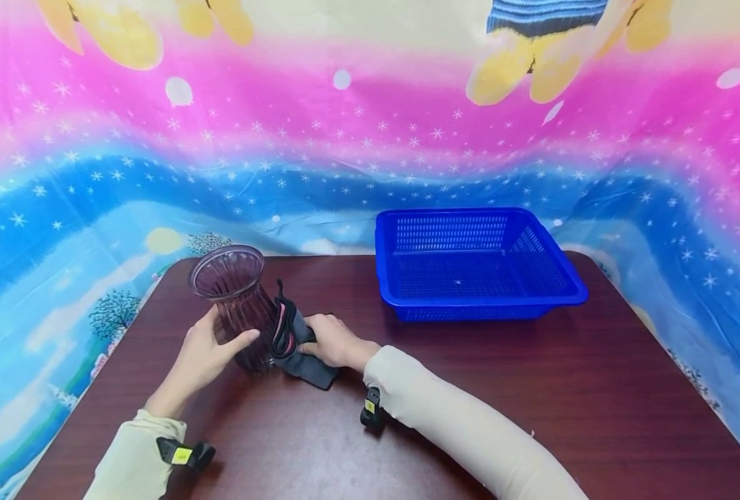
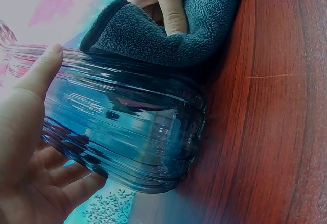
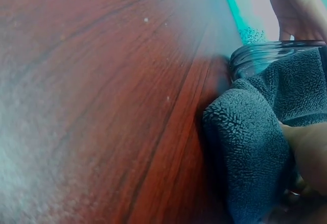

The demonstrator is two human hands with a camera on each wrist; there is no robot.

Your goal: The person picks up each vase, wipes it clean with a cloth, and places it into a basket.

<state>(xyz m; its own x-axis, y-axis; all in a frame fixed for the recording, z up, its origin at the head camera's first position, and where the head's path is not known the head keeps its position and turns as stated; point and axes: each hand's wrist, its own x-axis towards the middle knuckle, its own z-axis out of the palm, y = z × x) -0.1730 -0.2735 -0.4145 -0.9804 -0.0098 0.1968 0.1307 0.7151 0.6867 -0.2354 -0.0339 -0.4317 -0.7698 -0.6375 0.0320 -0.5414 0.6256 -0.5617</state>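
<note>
A purple-tinted ribbed glass vase (image 1: pixel 244 319) with a flared rim stands at the left of the table, tilted a little. My left hand (image 1: pixel 206 353) grips its side, the thumb across the front and the fingers round the far side. In my right hand (image 1: pixel 335 340) a folded dark grey cloth (image 1: pixel 307 368) is bunched and held against the vase's right side, low down. The cloth (image 2: pixel 153 35) has a fuzzy towel surface in the left wrist view. In the right wrist view the cloth (image 3: pixel 250 147) hides most of the vase (image 3: pixel 255 58).
A blue plastic basket (image 1: pixel 482 298) with slotted walls stands at the back right of the brown wooden table (image 1: pixel 457 389). A patterned curtain (image 1: pixel 319 153) hangs behind and along the sides. Each sleeve wears a small black wrist camera.
</note>
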